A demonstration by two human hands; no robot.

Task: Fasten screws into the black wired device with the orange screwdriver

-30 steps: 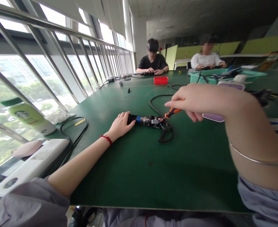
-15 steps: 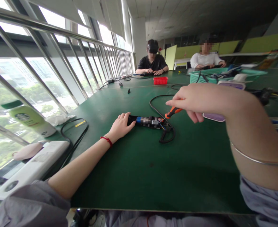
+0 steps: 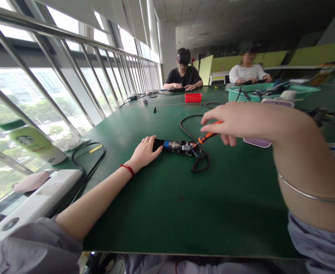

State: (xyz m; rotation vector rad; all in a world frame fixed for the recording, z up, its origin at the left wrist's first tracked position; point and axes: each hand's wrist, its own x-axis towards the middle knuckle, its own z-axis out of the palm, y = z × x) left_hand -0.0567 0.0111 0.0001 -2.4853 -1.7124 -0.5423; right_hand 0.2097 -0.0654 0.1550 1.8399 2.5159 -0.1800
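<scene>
From the head view, a person sits at a green table (image 3: pixel 184 217) beside the railing; the left hand (image 3: pixel 146 153), a red band at its wrist, lies over the black end of a slim device (image 3: pixel 178 147), thumb on the near side and fingers on the far side, gripping it against the tabletop; the device lies flat on the table ahead of the person, its blue band and grey workings bare, with coloured wires at the right end; the right hand (image 3: pixel 226 121), bent down at the wrist, grips an orange-and-black screwdriver (image 3: pixel 207 136) by the handle; the shaft slants down to the wired end, though from here I cannot tell what exactly the tip touches; a dark cable (image 3: pixel 181 123) curves behind the device; farther off stand a red tray (image 3: pixel 193 97) and a turquoise basket (image 3: pixel 238 94) of loose parts; a green-capped bottle (image 3: pixel 35 141) leans by the railing on the left; across the table sit two others, one in black (image 3: pixel 171 78), one in white (image 3: pixel 237 72).
</scene>
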